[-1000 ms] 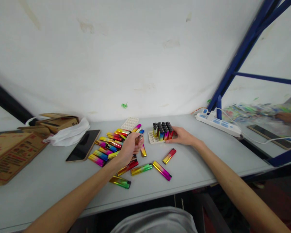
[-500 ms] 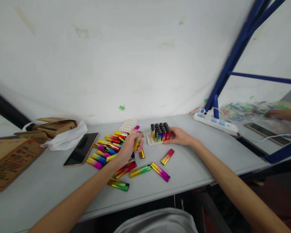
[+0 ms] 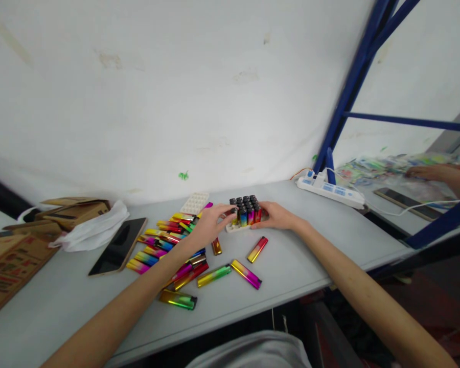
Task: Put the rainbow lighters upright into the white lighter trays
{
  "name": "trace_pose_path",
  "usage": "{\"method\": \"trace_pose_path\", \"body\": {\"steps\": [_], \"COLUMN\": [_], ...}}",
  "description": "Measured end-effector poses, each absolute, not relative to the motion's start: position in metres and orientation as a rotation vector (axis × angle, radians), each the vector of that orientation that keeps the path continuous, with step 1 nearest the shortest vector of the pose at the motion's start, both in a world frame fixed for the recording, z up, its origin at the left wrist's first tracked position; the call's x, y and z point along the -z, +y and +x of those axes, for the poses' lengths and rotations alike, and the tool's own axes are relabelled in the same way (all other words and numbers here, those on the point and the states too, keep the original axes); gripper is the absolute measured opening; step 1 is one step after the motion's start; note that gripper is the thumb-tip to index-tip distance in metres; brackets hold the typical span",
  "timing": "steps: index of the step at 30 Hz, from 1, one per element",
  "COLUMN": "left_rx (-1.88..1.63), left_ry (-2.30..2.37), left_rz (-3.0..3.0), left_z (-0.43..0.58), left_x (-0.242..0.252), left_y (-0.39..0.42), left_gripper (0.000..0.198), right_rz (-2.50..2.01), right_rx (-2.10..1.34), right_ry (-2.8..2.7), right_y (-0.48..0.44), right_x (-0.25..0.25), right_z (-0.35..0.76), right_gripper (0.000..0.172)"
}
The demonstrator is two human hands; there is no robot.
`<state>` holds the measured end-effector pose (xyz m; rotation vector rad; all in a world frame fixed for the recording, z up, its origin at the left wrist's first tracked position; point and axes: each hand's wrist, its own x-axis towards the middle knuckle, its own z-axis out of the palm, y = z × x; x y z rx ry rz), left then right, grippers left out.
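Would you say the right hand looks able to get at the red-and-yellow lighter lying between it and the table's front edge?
Probably yes: only bare tabletop shows between the right hand and the red-and-yellow lighter, though that hand would have to leave the upright lighters it seems to touch.

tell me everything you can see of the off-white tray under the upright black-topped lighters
The off-white, plastic-looking tray lies flat on the pale grey table, its near rim showing. Shiny multicoloured black-topped lighters stand packed upright on it, hiding most of it. The bare left hand holds a lighter at its left end; the bare right hand cups the lighters at its right end. Whether either hand touches the tray is unclear.
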<state>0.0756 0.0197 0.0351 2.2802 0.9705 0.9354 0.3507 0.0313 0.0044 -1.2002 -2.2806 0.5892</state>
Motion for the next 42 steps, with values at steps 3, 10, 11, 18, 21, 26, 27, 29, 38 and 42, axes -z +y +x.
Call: {"method": "trace_pose_path", "body": {"steps": [3,10,11,18,21,26,27,29,38,42], "left_rx": [-0.886,-0.812,-0.831,-1.007,-0.987,-0.478,-0.417,-0.35,-0.692,-0.721], "left_ry": [0.952,0.989,0.996,1.177,1.144,1.038,1.058,1.091,0.962,0.808], "left_rz": [2.28,2.272,2.28,2.628,2.758,2.835,2.824,2.772,2.199,1.55], "left_z": [0.076,0.074,0.075,0.08,0.091,0.125,0.131,0.14,0.109,0.088], "left_x": [-0.038,-0.037,-0.034,-0.028,-0.036,-0.029,-0.025,-0.017,-0.031,-0.037], "left_y": [0.018,0.018,0.02,0.008,-0.016,-0.047,-0.049,-0.046,-0.028,-0.028], "left_gripper": [0.031,0.024,0.025,0.013,0.006,0.018,0.018,0.021,0.022,0.03], "right_rz": [-1.191,-1.195,-1.193,-1.188,-1.189,-1.221,-1.215,-1.192,-1.186,-1.196], "right_rx": [-0.589,-0.572,-0.566,-0.579,-0.565,-0.486,-0.486,-0.496,-0.553,-0.556], "right_ry": [-2.28,-2.282,-2.284,-2.282,-2.292,-2.335,-2.341,-2.344,-2.314,-2.304], "right_y": [0.031,0.031,0.031,0.032,0.031,0.032,0.033,0.034,0.033,0.032], "right_x": [-0.004,-0.003,-0.003,-0.004,-0.004,-0.003,-0.003,-0.002,-0.002,-0.004], "right_z": [0.351,0.351,0.351,0.351,0.351,0.351,0.351,0.351,0.35,0.35], "right_gripper": [0.064,0.063,0.063,0.063,0.06,0.049,0.047,0.044,0.05,0.062]}}
